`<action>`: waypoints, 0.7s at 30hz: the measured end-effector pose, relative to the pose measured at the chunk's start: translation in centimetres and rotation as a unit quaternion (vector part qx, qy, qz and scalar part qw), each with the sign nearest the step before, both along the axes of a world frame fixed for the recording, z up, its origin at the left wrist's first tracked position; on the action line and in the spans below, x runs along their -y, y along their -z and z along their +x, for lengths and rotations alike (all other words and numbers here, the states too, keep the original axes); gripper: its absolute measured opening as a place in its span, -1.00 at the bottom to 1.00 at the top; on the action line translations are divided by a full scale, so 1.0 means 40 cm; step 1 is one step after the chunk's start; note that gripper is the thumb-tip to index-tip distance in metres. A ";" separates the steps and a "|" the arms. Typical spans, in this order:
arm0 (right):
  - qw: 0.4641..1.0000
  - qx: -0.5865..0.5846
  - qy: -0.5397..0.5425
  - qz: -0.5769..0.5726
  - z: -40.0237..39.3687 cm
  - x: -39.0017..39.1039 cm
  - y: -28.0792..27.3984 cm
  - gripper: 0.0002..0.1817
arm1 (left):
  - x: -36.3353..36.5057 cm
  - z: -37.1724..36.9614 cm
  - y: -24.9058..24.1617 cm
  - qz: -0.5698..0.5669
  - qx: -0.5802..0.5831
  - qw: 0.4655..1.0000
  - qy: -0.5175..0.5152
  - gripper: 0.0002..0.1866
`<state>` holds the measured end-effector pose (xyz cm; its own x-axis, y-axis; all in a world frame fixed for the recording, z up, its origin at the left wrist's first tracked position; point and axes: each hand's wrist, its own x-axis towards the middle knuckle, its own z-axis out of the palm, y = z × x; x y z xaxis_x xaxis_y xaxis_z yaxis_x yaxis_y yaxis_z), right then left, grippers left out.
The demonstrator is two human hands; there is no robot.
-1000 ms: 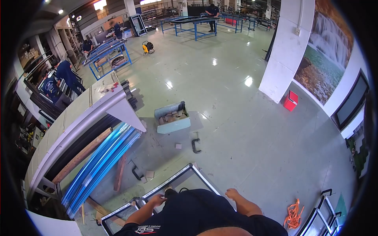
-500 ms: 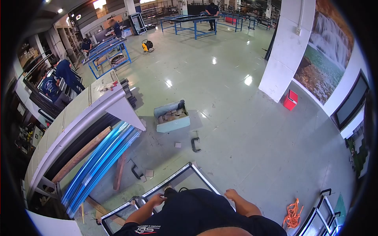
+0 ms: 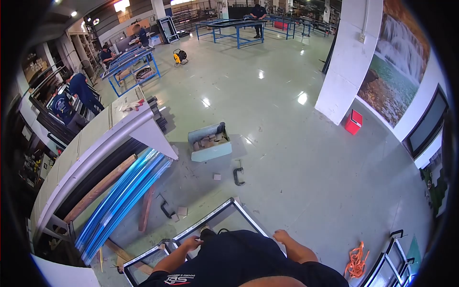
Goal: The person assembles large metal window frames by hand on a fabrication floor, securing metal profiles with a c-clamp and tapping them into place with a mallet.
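Note:
My left hand [image 3: 192,243] is low in the view, beside my dark shirt and over the near side of a black and white frame [image 3: 203,221]. Its fingers are curled, and what they hold, if anything, is too small to name. On the other side of my body, my right hand [image 3: 281,236] hangs with curled fingers near the frame's right bar; its inner side is hidden. The frame lies on the floor around my feet. Beyond it are a C-clamp [image 3: 238,176] and a small block [image 3: 217,177]. Another clamp [image 3: 166,209] lies left of the frame.
A box of blocks [image 3: 210,152] stands ahead. Blue-wrapped profiles [image 3: 122,201] lie under a long bench [image 3: 91,138] at left. Orange cord [image 3: 356,262] and more frames [image 3: 389,263] are at lower right, a red box [image 3: 354,122] by the pillar. Several people work farther back.
The view has shifted very slightly. Both my hands stay in nearly the same place. A person by the far left blue table has leaned a little to the right.

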<state>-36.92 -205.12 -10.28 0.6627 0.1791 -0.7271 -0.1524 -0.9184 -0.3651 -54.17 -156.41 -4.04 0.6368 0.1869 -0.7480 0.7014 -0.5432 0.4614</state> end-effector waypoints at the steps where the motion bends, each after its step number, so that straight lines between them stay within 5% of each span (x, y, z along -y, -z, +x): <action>1: 1.000 0.000 0.000 0.001 -0.001 -0.002 -0.001 -0.44 | -0.002 -0.002 0.001 0.001 0.000 1.000 0.000 -0.28; 21: 1.000 0.000 0.007 0.000 0.004 -0.011 0.017 -0.42 | -0.004 0.000 -0.015 -0.015 -0.001 1.000 -0.013 -0.26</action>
<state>-36.77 -204.69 -10.96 0.6647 0.1696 -0.7276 -0.1653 -0.9164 -0.3646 -54.17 -156.25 -3.45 0.6300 0.1809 -0.7552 0.7166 -0.5102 0.4756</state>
